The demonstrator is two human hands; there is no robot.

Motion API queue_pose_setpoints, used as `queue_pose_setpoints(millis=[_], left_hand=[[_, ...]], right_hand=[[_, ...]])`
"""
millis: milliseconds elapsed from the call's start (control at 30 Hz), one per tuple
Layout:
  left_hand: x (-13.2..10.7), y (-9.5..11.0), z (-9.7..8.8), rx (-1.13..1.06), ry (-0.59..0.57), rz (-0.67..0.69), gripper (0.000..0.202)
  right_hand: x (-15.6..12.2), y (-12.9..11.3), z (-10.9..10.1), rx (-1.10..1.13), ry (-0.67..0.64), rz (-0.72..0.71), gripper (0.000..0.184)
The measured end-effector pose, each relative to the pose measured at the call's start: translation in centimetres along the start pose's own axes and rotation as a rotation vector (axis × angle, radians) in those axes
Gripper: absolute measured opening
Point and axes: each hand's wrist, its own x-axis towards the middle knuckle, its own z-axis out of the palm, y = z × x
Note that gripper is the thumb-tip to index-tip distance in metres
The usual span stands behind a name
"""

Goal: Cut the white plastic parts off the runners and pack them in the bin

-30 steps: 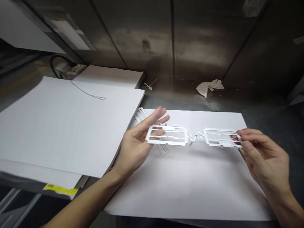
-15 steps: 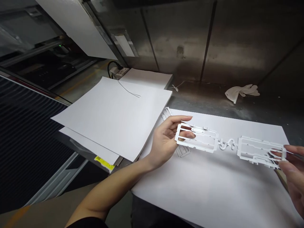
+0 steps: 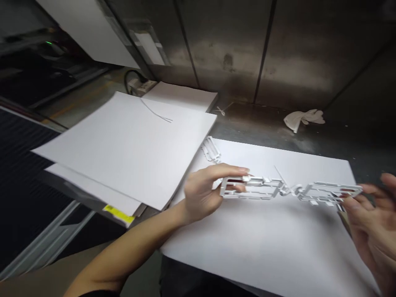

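Above the right-hand sheet (image 3: 260,239): one white frame (image 3: 277,189), raised clear of it and held by two hands. Two open parts, left panel (image 3: 247,198) and right panel (image 3: 334,185), each crossed by thin bars and joined by a curled link (image 3: 290,190).

Left hand (image 3: 202,192): narrow, holding the frame by its left end; forefinger along the far edge, another fingertip showing between the bars.

Right hand (image 3: 369,218): thumb and fingertips narrow on the frame's right end, holding it; one finger raised apart; hand slightly blurred, at the right limit of view.

Second frame (image 3: 211,149): white, lying at the far left corner of the sheet, partly hidden behind the left hand.

Stack (image 3: 123,148): large white sheets, left, edges uneven. Cord (image 3: 154,113): thin, grey, lying on its far part. Label (image 3: 119,213): yellow, at its near side.

Slab (image 3: 185,97): white, beyond the stack and partly covered by it. Socket (image 3: 146,86): far left, beside the slab, black plug (image 3: 140,76) at it.

Tie (image 3: 221,110): thin, pale, on the dark bench (image 3: 332,144), right of the slab. Glove (image 3: 303,119): white, crumpled, far right on the bench, before the metal wall (image 3: 229,37)
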Motion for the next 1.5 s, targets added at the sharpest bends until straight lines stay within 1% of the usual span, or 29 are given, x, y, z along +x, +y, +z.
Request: queue_pose_setpoints(millis=[67, 133, 233, 300, 367, 467, 533, 567, 633, 700, 767, 800, 867, 933, 1000, 1033, 1100, 1133, 1200, 1233, 1300, 1367, 1433, 1500], left_hand=[[0.0, 0.1, -0.2, 0.004, -0.032, 0.064, 0.02], [0.2, 0.1, -0.6, 0.039, -0.108, 0.072, 0.018], [0.4, 0.1, -1.2, 0.085, -0.267, 0.074, 0.016], [0.3, -0.1, -1.4, 0.087, -0.314, 0.087, 0.018], [0.1, -0.3, -1.3, 0.114, -0.294, 0.101, 0.025], [-0.5, -0.4, -0.8, 0.164, -0.183, 0.085, 0.044], [-0.6, -0.2, -0.5, 0.133, -0.103, 0.004, 0.044], [-0.6, -0.1, -0.5, 0.096, -0.093, -0.062, 0.042], [-0.2, 0.1, -0.4, 0.047, -0.157, -0.2, 0.038], [0.3, 0.2, -0.3, 0.066, -0.298, -0.282, 0.032], [0.7, 0.1, 0.0, 0.112, -0.426, -0.339, 0.021], [0.8, 0.1, 0.2, 0.114, -0.465, -0.387, 0.019], [0.9, 0.1, 0.5, 0.064, -0.488, -0.525, 0.024], [1.0, 0.3, 0.7, -0.022, -0.429, -0.649, 0.029], [1.2, 0.4, 0.7, -0.113, -0.346, -0.708, 0.031], [1.4, 0.4, 0.7, -0.155, -0.312, -0.724, 0.031], [1.5, 0.4, 0.6, -0.225, -0.265, -0.748, 0.033], [1.5, 0.3, 0.5, -0.249, -0.25, -0.756, 0.035], [1.4, 0.1, 0.4, -0.276, -0.23, -0.766, 0.037], [1.3, 0.1, 0.4, -0.282, -0.228, -0.768, 0.037], [1.2, 0.1, 0.5, -0.3, -0.242, -0.763, 0.035], [1.2, 0.3, 0.6, -0.325, -0.263, -0.745, 0.031], [1.2, 0.7, 0.8, -0.339, -0.279, -0.731, 0.027], [1.2, 1.1, 0.9, -0.339, -0.297, -0.751, 0.025]], right_hand=[[-0.6, -1.4, 1.2, 0.053, -0.006, 0.042, 0.068], [-0.8, -2.2, 1.7, 0.076, -0.036, 0.068, 0.061], [-0.6, -2.4, 1.4, 0.054, -0.068, 0.059, 0.056], [-0.6, -2.5, 1.1, 0.042, -0.073, 0.035, 0.054], [-0.6, -2.7, 0.8, 0.047, -0.071, 0.006, 0.052], [-0.6, -2.9, 0.8, 0.073, -0.061, -0.007, 0.052], [-0.6, -2.9, 0.9, 0.075, -0.038, -0.01, 0.052], [-0.5, -2.8, 1.0, 0.069, -0.021, -0.012, 0.053], [-0.3, -2.6, 1.1, 0.043, 0.006, -0.01, 0.053], [0.1, -2.5, 1.0, -0.016, -0.003, -0.005, 0.052], [0.6, -2.7, 0.2, -0.14, -0.067, -0.01, 0.053], [1.0, -2.8, -0.5, -0.243, -0.116, -0.024, 0.056], [1.9, -3.0, -2.7, -0.56, -0.237, -0.069, 0.066], [2.8, -2.8, -5.4, -0.964, -0.367, -0.101, 0.083], [3.6, -2.1, -8.0, -1.299, -0.48, -0.084, 0.097], [3.9, -1.6, -9.0, -1.404, -0.514, -0.08, 0.097], [4.2, -0.9, -10.0, -1.493, -0.529, -0.123, 0.088], [4.1, -0.7, -9.9, -1.489, -0.516, -0.174, 0.081], [3.4, -0.9, -8.7, -1.412, -0.478, -0.299, 0.07], [2.8, -1.2, -7.6, -1.35, -0.472, -0.345, 0.065], [1.2, -2.0, -5.1, -1.191, -0.513, -0.383, 0.054], [-0.5, -2.8, -2.5, -1.006, -0.608, -0.33, 0.043], [-2.0, -3.3, -0.4, -0.845, -0.687, -0.205, 0.03], [-2.9, -3.6, 0.9, -0.77, -0.731, -0.065, 0.024]])
